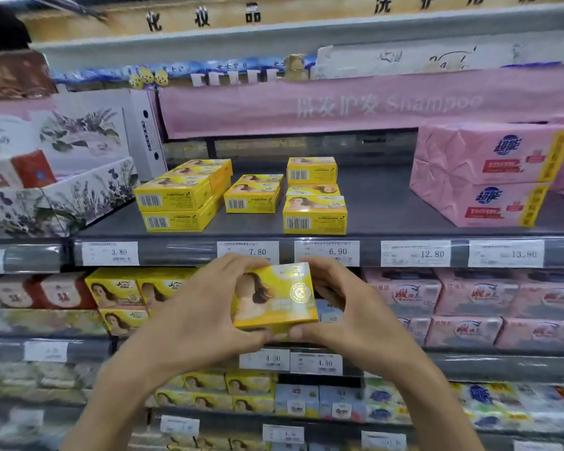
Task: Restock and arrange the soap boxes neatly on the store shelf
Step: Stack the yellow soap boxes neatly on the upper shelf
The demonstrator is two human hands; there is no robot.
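A yellow soap box (274, 297) with a picture of a woman on its face is held in front of the shelf edge, below the grey shelf (378, 219). My left hand (202, 307) grips its left side and my right hand (345, 307) grips its right side, thumbs under it. On the shelf above lie three groups of the same yellow boxes: a double-layer stack at the left (179, 196), a single-layer row in the middle (253, 196), and a right row (315, 213) with one box stacked at the back (311, 170).
Pink wrapped soap packs (489, 174) sit stacked at the shelf's right. A floral display carton (62, 196) stands at the left. Price tags (248, 252) line the shelf edge. Lower shelves hold more yellow boxes (118, 291) and pink packs (469, 297).
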